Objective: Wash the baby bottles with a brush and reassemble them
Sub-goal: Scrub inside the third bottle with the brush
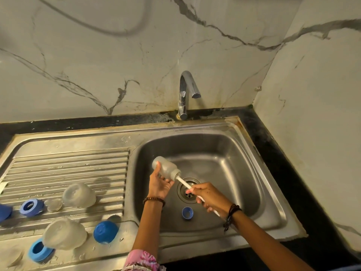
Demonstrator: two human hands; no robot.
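Note:
Over the steel sink basin (224,157), my left hand (159,183) grips a small cloudy baby bottle (166,167), tilted with its mouth pointing down to the right. My right hand (209,196) grips the white handle of a bottle brush (184,182); the bristle end sits in the bottle's mouth and is mostly hidden inside. A blue screw ring (187,213) lies on the basin floor near the drain (188,190).
On the ribbed drainboard (68,165) at left lie two clear caps (79,195) (64,233), a clear teat (53,204), blue rings (31,207) (40,250) and a blue cap (105,232). The chrome tap (185,94) stands behind the basin, no water running.

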